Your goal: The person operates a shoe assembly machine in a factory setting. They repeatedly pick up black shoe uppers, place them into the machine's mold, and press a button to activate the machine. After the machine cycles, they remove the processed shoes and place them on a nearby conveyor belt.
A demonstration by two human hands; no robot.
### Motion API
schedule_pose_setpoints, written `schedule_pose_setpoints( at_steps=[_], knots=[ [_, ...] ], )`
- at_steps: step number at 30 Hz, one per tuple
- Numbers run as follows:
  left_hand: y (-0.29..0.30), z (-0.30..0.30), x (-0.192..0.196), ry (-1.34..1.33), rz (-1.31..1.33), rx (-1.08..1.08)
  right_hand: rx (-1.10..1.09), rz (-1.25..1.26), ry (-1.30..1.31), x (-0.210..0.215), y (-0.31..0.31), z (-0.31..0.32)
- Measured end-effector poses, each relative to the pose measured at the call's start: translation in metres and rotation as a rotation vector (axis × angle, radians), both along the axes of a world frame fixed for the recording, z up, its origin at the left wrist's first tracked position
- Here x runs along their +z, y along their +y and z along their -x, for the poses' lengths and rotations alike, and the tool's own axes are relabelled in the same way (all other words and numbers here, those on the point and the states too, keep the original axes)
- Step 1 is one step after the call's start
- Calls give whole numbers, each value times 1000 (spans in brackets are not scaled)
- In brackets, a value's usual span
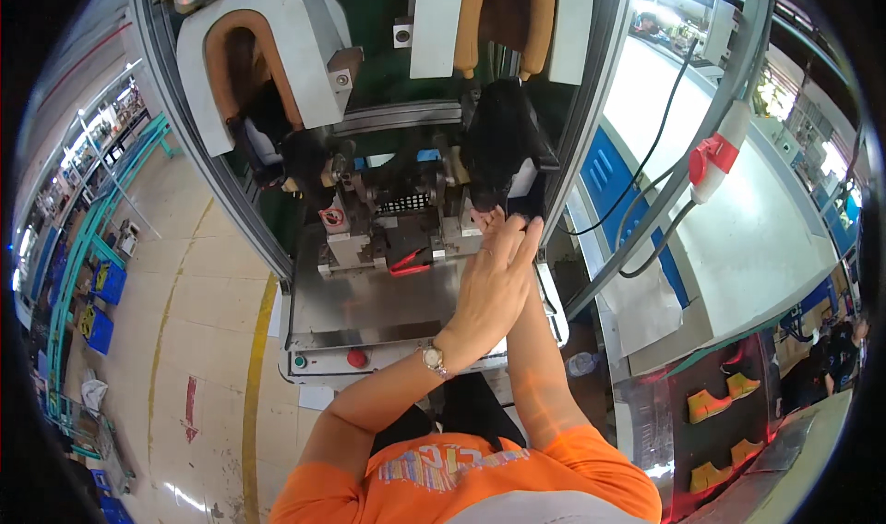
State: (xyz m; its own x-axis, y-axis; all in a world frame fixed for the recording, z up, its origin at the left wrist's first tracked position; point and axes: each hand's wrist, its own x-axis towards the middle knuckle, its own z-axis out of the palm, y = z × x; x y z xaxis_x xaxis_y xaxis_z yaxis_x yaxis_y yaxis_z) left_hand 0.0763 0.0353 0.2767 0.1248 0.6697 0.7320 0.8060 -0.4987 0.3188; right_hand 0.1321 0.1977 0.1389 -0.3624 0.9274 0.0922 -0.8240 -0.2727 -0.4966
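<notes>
While both hands, left hand (pixel 494 279) flat-fingered over the hidden right, reach the black shoe (pixel 503 150) on the grey press machine (pixel 369 302), seating looks unfinished.

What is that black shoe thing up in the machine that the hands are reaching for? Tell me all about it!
The black shoe looks dark and matte, like leather or fabric, with a pale patch near its lower right edge. It sits mounted on the right station of the grey metal machine, below two tan pads. The left hand reaches up with its fingertips at the shoe's lower edge; the right hand lies mostly hidden behind it.
</notes>
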Motion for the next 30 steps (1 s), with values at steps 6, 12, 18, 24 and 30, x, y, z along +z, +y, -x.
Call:
schedule_pose_setpoints(
  at_steps=[6, 12, 18, 24, 30],
  knots=[
    [1, 0, 0, -3, 29, -2, -38, 16, -34, -10, 2, 1],
    [7, 14, 8, -115, 99, -260, -142, 0, -190, -17, 25, -6],
    [-30, 154, 58, -284, -479, 265, -960, -296, -1462, -120, -40, -128],
    [-21, 259, 102, -145, -534, 477, -526, 171, -1306, -158, -95, -158],
    [-4, 268, 123, -17, -508, 424, -559, 204, -1486, -175, -80, -171]
  ],
)
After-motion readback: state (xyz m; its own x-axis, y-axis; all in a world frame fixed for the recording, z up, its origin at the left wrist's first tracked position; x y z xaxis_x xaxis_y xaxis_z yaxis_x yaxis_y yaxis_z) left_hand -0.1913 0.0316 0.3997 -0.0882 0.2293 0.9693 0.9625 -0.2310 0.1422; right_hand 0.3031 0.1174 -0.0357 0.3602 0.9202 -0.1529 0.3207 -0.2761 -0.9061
